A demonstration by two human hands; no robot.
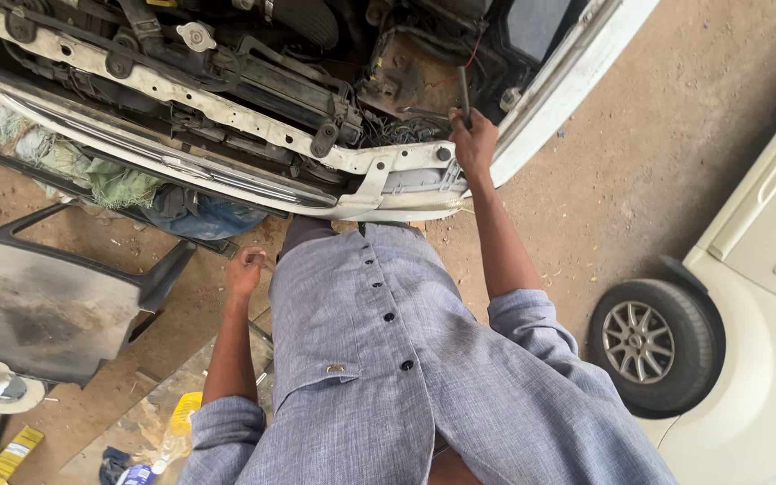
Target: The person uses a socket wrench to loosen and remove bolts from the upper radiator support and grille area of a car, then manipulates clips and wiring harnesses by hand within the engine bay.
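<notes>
**Right hand grips dark tool at open engine bay**

Right hand (474, 142) raised to the front corner of the white car (577, 72); fingers wrapped tight around a slim dark tool (464, 94) that stands upright, its upper end inside the engine bay (334, 54); left hand (244, 272) hangs low beside the grey shirt (388, 359), fingers curled loosely, cannot tell if it holds anything; detached dark panel (47, 296) on the dirt floor (657, 162) near the left hand; 1 wheel (653, 346) of a second white car at the right edge.
</notes>
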